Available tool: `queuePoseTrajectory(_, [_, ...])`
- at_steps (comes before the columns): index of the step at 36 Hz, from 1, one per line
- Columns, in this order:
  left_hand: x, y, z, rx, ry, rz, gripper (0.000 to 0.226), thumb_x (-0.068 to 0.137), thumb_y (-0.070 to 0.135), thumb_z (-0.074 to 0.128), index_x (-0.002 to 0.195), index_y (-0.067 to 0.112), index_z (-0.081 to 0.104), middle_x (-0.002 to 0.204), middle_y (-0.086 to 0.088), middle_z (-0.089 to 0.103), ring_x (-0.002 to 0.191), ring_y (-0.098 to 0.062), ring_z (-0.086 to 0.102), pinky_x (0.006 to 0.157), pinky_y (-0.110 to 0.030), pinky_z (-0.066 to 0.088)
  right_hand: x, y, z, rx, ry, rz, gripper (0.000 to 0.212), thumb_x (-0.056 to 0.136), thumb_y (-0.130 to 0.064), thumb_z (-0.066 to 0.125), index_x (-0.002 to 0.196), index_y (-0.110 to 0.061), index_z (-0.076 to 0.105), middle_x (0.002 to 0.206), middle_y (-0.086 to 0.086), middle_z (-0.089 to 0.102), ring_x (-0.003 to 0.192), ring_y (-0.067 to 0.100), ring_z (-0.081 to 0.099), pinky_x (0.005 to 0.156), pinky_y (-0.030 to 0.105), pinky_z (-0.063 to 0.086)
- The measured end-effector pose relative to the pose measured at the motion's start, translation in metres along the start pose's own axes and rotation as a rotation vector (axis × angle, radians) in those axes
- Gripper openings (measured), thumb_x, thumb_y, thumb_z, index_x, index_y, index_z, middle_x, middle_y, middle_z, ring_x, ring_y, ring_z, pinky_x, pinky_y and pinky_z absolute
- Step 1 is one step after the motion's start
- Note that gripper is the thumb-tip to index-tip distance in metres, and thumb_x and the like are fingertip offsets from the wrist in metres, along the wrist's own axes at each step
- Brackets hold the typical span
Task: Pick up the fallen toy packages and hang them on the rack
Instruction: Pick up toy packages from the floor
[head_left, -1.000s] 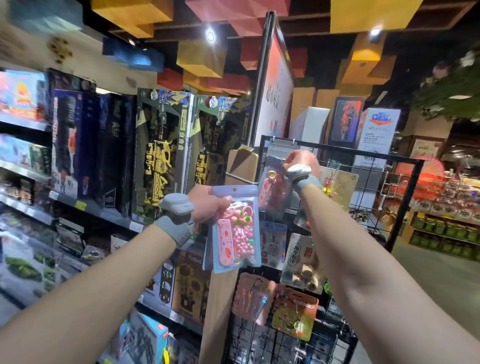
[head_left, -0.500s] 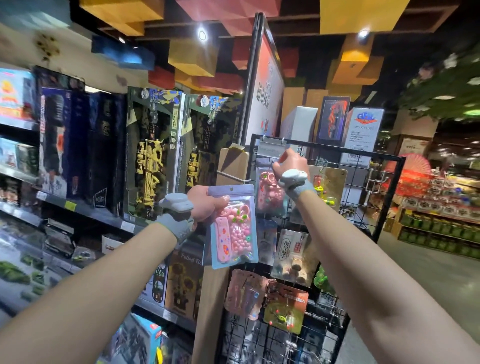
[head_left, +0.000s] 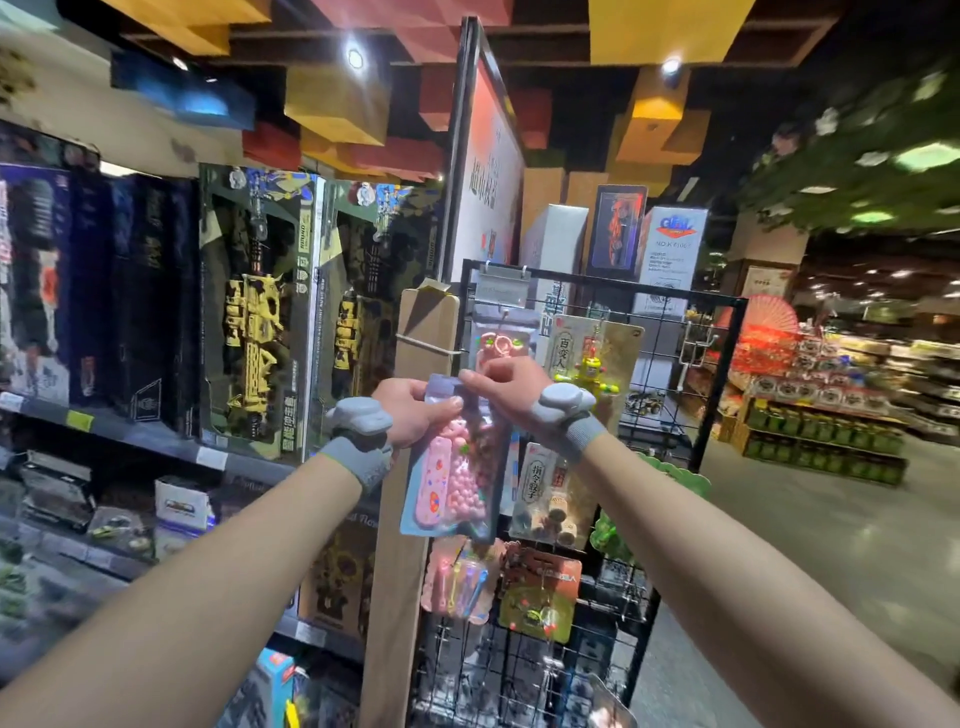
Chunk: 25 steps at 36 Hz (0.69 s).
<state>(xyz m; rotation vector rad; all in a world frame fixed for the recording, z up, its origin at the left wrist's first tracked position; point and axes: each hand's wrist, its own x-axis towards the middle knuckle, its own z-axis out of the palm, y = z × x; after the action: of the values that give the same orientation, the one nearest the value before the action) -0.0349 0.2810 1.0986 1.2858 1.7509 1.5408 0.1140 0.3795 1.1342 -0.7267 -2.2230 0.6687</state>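
Head view: we see our two bare arms reaching out in a toy shop. Our left hand (head_left: 415, 410) pinches the top left corner of a toy package (head_left: 457, 467) with pink beads inside. Our right hand (head_left: 506, 387) pinches the top edge of the same package, just beside the left hand. Both hands are closed on it (each wrist wears a grey band with a small grey box on it). The package hangs down from our fingers, a bit tilted, in front of the black wire rack (head_left: 719, 374). It is not on a hook yet. Behind it, other toy packs already hang on the rack: a pink pack (head_left: 501, 340) just above our hands and a gold card with a yellow toy (head_left: 597, 358) to the right. Big toy boxes (head_left: 260, 312) stand on the shelves to the left.
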Motion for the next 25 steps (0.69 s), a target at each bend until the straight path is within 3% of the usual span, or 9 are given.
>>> queuePoseTrajectory(3, [0.0, -0.005, 0.003, -0.014, 0.003, 0.005, 0.024, 0.076, 0.034, 0.082, 0.096, 0.022, 0.076, 0.082, 0.0, 0.077, 0.078, -0.021, 0.075, 0.082, -0.047, 0.059, -0.01, 0.005, -0.003, 0.058, -0.019, -0.001, 0.03, 0.089, -0.037, 0.068, 0.066, -0.018, 0.065, 0.063, -0.005, 0.057, 0.054, 0.005, 0.048, 0.051, 0.017, 0.038])
queuePoseTrajectory(8, [-0.005, -0.004, 0.007, -0.032, 0.007, -0.014, 0.047, 0.071, 0.044, 0.084, 0.104, 0.015, 0.07, 0.081, -0.004, 0.077, 0.073, -0.022, 0.075, 0.075, -0.041, 0.061, -0.023, 0.014, -0.009, 0.109, -0.033, 0.014, 0.022, 0.086, -0.024, 0.073, 0.085, -0.003, 0.071, 0.082, 0.011, 0.068, 0.067, 0.013, 0.055, 0.058, 0.024, 0.046])
queuePoseTrajectory(12, [-0.008, 0.001, 0.009, 0.022, 0.002, -0.004, 0.035, 0.08, 0.047, 0.076, 0.096, 0.017, 0.069, 0.075, -0.001, 0.074, 0.059, -0.013, 0.07, 0.041, -0.018, 0.046, -0.031, 0.018, -0.013, 0.114, -0.026, 0.038, 0.02, 0.087, -0.023, 0.072, 0.086, -0.003, 0.071, 0.075, 0.008, 0.066, 0.057, 0.013, 0.049, 0.043, 0.021, 0.038])
queuePoseTrajectory(13, [-0.009, 0.001, 0.008, 0.036, 0.004, 0.004, 0.033, 0.081, 0.048, 0.074, 0.093, 0.018, 0.07, 0.075, -0.001, 0.074, 0.058, -0.012, 0.069, 0.039, -0.017, 0.044, -0.03, 0.02, -0.012, 0.117, -0.021, 0.041, 0.018, 0.087, -0.023, 0.072, 0.082, -0.006, 0.071, 0.071, 0.005, 0.065, 0.056, 0.013, 0.049, 0.042, 0.021, 0.038])
queuePoseTrajectory(15, [-0.007, 0.0, 0.01, 0.021, 0.014, 0.033, 0.033, 0.079, 0.05, 0.074, 0.091, 0.02, 0.072, 0.081, -0.003, 0.075, 0.068, -0.017, 0.072, 0.051, -0.023, 0.053, -0.032, 0.022, -0.014, 0.12, -0.008, 0.045, 0.014, 0.087, -0.022, 0.072, 0.078, -0.011, 0.07, 0.067, -0.003, 0.063, 0.052, 0.005, 0.05, 0.042, 0.016, 0.037])
queuePoseTrajectory(18, [-0.004, -0.004, 0.009, -0.002, 0.036, 0.055, 0.031, 0.079, 0.049, 0.075, 0.087, 0.02, 0.074, 0.082, -0.002, 0.076, 0.08, -0.022, 0.073, 0.076, -0.037, 0.06, -0.035, 0.024, -0.019, 0.128, -0.003, 0.063, 0.016, 0.088, -0.02, 0.071, 0.087, -0.004, 0.072, 0.072, -0.002, 0.066, 0.053, 0.001, 0.052, 0.043, 0.012, 0.037])
queuePoseTrajectory(20, [-0.003, -0.006, 0.007, -0.006, 0.042, 0.049, 0.028, 0.079, 0.047, 0.076, 0.086, 0.02, 0.074, 0.081, -0.001, 0.076, 0.08, -0.021, 0.073, 0.077, -0.039, 0.06, -0.036, 0.023, -0.023, 0.11, 0.005, 0.068, 0.017, 0.089, -0.02, 0.07, 0.091, -0.003, 0.071, 0.08, 0.003, 0.068, 0.061, 0.006, 0.056, 0.048, 0.014, 0.041])
queuePoseTrajectory(23, [-0.003, -0.006, 0.004, 0.052, 0.094, 0.057, 0.025, 0.08, 0.046, 0.076, 0.082, 0.021, 0.074, 0.078, 0.001, 0.074, 0.074, -0.018, 0.071, 0.065, -0.032, 0.056, -0.034, 0.026, -0.032, 0.075, 0.045, 0.092, 0.016, 0.09, -0.022, 0.068, 0.094, -0.006, 0.071, 0.09, 0.007, 0.071, 0.076, 0.017, 0.062, 0.064, 0.029, 0.051])
queuePoseTrajectory(25, [-0.002, -0.007, 0.001, 0.114, 0.138, 0.057, 0.026, 0.082, 0.047, 0.074, 0.084, 0.021, 0.074, 0.08, 0.004, 0.071, 0.075, -0.016, 0.067, 0.065, -0.028, 0.05, -0.03, 0.029, -0.04, 0.097, 0.076, 0.116, 0.016, 0.091, -0.022, 0.067, 0.095, -0.006, 0.069, 0.09, 0.009, 0.071, 0.077, 0.022, 0.063, 0.061, 0.032, 0.052])
